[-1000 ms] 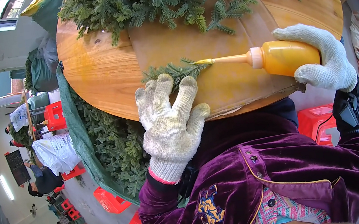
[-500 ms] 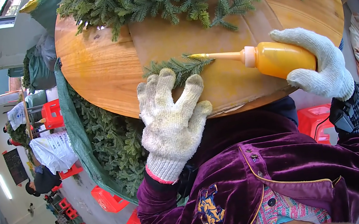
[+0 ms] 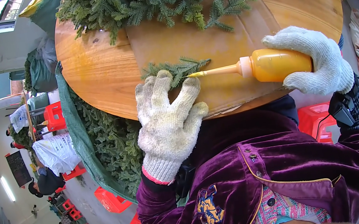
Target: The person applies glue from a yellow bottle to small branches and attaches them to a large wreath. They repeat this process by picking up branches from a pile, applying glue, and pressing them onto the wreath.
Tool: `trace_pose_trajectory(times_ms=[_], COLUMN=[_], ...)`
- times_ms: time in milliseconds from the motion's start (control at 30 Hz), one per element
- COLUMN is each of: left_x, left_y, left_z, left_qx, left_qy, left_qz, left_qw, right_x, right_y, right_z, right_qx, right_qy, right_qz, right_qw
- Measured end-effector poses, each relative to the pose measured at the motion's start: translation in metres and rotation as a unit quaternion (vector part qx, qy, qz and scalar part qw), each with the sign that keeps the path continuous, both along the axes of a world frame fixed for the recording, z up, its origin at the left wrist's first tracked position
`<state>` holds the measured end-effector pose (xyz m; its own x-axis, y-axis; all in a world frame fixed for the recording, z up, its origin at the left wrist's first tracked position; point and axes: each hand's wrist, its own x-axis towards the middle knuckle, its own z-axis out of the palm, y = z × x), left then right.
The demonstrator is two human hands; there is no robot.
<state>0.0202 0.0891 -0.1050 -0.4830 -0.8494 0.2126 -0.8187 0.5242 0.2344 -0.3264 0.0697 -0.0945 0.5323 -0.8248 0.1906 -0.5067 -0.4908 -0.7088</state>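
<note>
My left hand [image 3: 167,120], in a soiled white knit glove, lies with its fingers spread. Its fingertips press on a small green fir sprig [image 3: 178,70], partly covering it. The sprig rests on a brown cardboard sheet [image 3: 243,42] on the wooden table [image 3: 95,55]. My right hand [image 3: 324,59], also gloved, is wrapped round the base of a squeeze bottle [image 3: 279,63] of yellow liquid. The bottle lies nearly level, its long nozzle pointing left. Yellow-coated, the nozzle tip is beside the sprig's near side, close to my left index finger; whether it touches is unclear.
Fir branches [image 3: 138,2] are heaped along the table's far side. More fir fills an open green sack [image 3: 71,121] against the left table edge. A red stool [image 3: 314,121] stands at the near right. Further left are a white sack [image 3: 55,153], red stools and other people.
The bottle has shifted left and nearer to me, taking its nozzle tip from the sprig's far side to its near side. My left hand has moved only slightly left.
</note>
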Motion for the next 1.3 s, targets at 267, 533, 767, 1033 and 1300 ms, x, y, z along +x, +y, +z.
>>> trace_pose_trajectory(times_ms=[267, 533, 767, 1033, 1300], left_x=[0.001, 0.009, 0.011, 0.008, 0.002], left_y=[0.004, 0.011, 0.010, 0.010, 0.008], left_z=[0.002, -0.006, -0.009, -0.006, 0.000], left_qx=[0.007, 0.013, -0.013, -0.006, 0.008], left_qy=[0.001, 0.048, 0.036, 0.035, 0.041], left_qz=[0.007, 0.025, 0.015, 0.014, 0.008], left_qw=[1.000, 0.998, 0.999, 0.999, 0.999], right_x=[-0.001, -0.002, 0.006, 0.039, 0.051], right_y=[0.000, 0.002, 0.001, -0.009, 0.005], right_z=[-0.003, 0.003, -0.001, 0.000, 0.000], right_qx=[0.045, 0.063, 0.088, 0.021, 0.002], right_qy=[-0.024, 0.013, -0.096, -0.049, -0.070], right_qz=[-0.018, -0.064, -0.064, -0.005, -0.006], right_qw=[0.999, 0.996, 0.989, 0.999, 0.998])
